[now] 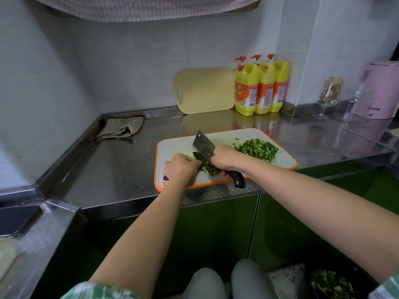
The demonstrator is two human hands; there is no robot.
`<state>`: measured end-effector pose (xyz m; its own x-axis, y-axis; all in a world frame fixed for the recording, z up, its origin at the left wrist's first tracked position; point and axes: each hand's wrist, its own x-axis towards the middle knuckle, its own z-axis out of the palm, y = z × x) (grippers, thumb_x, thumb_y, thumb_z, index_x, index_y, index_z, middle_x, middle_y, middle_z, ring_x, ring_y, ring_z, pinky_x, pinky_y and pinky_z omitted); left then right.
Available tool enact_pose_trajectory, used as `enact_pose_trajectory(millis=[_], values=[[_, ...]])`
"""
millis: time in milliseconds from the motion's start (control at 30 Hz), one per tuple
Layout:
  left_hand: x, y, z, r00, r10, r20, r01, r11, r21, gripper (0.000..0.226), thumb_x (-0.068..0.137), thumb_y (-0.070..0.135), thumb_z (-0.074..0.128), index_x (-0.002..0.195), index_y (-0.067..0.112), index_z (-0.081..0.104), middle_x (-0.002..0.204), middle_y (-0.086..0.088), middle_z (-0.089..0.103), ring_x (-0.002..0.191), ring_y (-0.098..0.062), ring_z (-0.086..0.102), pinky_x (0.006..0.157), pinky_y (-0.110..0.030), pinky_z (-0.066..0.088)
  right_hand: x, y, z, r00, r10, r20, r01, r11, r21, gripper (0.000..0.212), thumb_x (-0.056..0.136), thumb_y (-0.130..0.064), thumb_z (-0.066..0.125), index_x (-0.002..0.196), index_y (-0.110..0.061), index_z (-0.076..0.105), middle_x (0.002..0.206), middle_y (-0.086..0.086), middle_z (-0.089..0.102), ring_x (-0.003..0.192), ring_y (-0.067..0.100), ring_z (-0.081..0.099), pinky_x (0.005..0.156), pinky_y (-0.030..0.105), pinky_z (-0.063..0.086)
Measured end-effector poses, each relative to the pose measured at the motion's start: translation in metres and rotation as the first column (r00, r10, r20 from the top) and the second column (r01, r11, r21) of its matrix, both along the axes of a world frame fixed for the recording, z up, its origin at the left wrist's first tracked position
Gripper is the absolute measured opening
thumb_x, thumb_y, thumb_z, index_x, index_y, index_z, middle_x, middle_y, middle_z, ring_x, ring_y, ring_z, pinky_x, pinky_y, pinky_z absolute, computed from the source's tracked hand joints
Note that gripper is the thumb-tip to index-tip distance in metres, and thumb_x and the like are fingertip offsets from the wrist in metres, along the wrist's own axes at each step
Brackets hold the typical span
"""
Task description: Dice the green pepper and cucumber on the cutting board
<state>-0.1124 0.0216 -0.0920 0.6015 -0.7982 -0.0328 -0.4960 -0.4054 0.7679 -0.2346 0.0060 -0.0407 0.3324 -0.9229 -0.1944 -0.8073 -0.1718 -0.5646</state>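
A white cutting board with an orange rim (172,147) lies on the shiny steel counter (118,169), near the front edge. The left hand (180,168) is on the near left part of the board. Its fingers are curled under, and it holds down a small bunch of dark green vegetable strips (207,167). I cannot tell if the strips are pepper or cucumber.

The right hand (224,157) is wrapped tight around the handle of a big steel cleaver with a black handle (203,145). The end of the handle sticks out past the front edge of the board. The wide blade points away and to the left. Its edge meets the strips right next to the left hand's knuckles.

On the far right part of the board sits a pile of small green diced pieces (258,149). A few bits lie loose beside it.

At the back, a pale yellow plastic board (205,90) leans on the tiled wall. Three yellow bottles with orange pumps (261,89) stand next to it. A folded grey cloth (121,128) lies in the back left corner of the counter. A pink kettle (380,91) stands far to the right. Low down on the right are more chopped green bits (330,283).
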Motion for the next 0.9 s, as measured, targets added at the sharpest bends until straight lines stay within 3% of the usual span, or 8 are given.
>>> enact_pose_trajectory(millis=[67,133,233,433,533,700,900], values=[[0.002,0.002,0.0,1.0,0.001,-0.005,-0.001,1.0,-0.008,0.018,0.076,0.04,0.069,0.064,0.027,0.07,0.094,-0.009,0.066,0.103,-0.033,0.049,0.09,-0.043,0.048,0.003,-0.002,0.0,1.0,-0.003,0.012,0.003,1.0,0.011,0.036,0.097,-0.004,0.034,0.13,0.005,0.041,0.071,0.016,0.055,0.045,0.02,0.052,0.037,0.023,0.043],[0.003,0.005,0.001,1.0,-0.001,-0.022,0.001,1.0,-0.012,0.005,0.078,0.036,0.069,0.081,0.032,0.067,0.101,-0.007,0.056,0.104,-0.032,0.047,0.094,-0.044,0.046,0.005,-0.005,0.001,0.999,-0.003,0.034,0.002,1.0,0.02,0.036,0.096,-0.003,0.033,0.13,0.006,0.042,0.071,0.016,0.055,0.046,0.021,0.052,0.039,0.024,0.043],[0.006,0.006,-0.004,0.998,-0.06,0.014,0.06,0.998,-0.025,0.023,0.08,0.032,0.07,0.101,0.039,0.064,0.107,-0.008,0.059,0.109,-0.029,0.043,0.092,-0.039,0.044,0.003,-0.007,0.0,0.996,-0.021,0.083,0.018,0.999,0.041,0.037,0.096,-0.002,0.032,0.131,0.006,0.041,0.067,0.016,0.054,0.046,0.022,0.051,0.041,0.025,0.044],[0.008,0.008,-0.009,0.994,-0.089,0.07,0.094,0.994,-0.059,0.021,0.082,0.033,0.069,0.103,0.032,0.071,0.099,-0.01,0.066,0.114,-0.028,0.042,0.092,-0.038,0.046,-0.006,0.003,0.007,0.994,-0.011,0.113,0.009,1.0,0.02,0.034,0.095,-0.003,0.032,0.127,0.002,0.043,0.061,0.016,0.055,0.045,0.021,0.052,0.041,0.024,0.045],[0.007,0.009,-0.011,0.993,-0.084,0.077,0.091,0.992,-0.084,0.022,0.08,0.034,0.067,0.1,0.03,0.074,0.099,-0.009,0.067,0.107,-0.03,0.052,0.091,-0.043,0.05,-0.007,0.009,0.014,0.998,0.014,0.065,-0.015,1.0,0.019,0.029,0.095,-0.002,0.032,0.121,0.003,0.045,0.064,0.016,0.056,0.046,0.021,0.052,0.04,0.023,0.044],[0.005,0.009,-0.01,0.99,-0.095,0.106,0.105,0.99,-0.092,0.02,0.082,0.033,0.067,0.1,0.028,0.076,0.097,-0.005,0.069,0.106,-0.03,0.052,0.091,-0.044,0.049,-0.008,0.021,0.021,0.999,0.041,-0.02,-0.041,0.999,-0.012,0.012,0.098,-0.004,0.033,0.106,0.001,0.042,0.063,0.015,0.054,0.039,0.016,0.049,0.036,0.018,0.041],[0.005,0.011,-0.009,0.987,-0.094,0.128,0.107,0.989,-0.102,0.019,0.084,0.03,0.064,0.098,0.03,0.076,0.102,-0.007,0.069,0.11,-0.03,0.047,0.093,-0.044,0.047,-0.01,0.025,0.02,0.997,0.058,-0.052,-0.059,0.998,-0.015,0.026,0.099,-0.007,0.034,0.122,0.002,0.043,0.06,0.014,0.055,0.029,0.014,0.047,0.033,0.016,0.039]])
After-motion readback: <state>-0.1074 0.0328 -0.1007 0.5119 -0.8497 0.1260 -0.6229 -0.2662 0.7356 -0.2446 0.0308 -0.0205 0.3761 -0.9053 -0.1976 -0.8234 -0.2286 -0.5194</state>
